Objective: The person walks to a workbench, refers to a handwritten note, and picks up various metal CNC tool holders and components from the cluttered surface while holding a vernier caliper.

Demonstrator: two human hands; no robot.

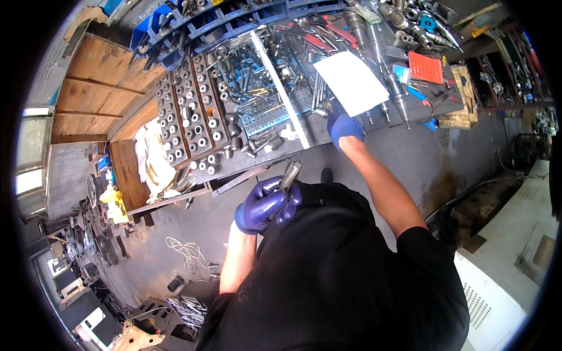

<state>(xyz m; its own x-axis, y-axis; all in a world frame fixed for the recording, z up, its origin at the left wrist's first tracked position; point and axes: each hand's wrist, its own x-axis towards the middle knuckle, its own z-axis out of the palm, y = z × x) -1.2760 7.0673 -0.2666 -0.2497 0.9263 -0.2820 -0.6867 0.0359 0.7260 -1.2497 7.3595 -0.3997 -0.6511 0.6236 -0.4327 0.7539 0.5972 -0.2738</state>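
My left hand (263,205), in a shiny purple-blue coated glove, is closed around a fluted metal cutting tool (291,174), its tip pointing up and away from me. It is held close to my body, just in front of the bench edge. My right hand (346,127), in a blue glove, reaches to the front of the bench at the lower left edge of a white sheet of paper (352,83). The fingers there are dark and partly hidden, so their grip cannot be made out.
A rack of collets (190,117) stands on the bench's left, beside a blue perforated tray (275,111) of drill bits. Tool holders (397,99) lie right of the paper, near a red card (425,68). Blue bins (234,26) line the back. A coiled cable (188,254) lies on the floor.
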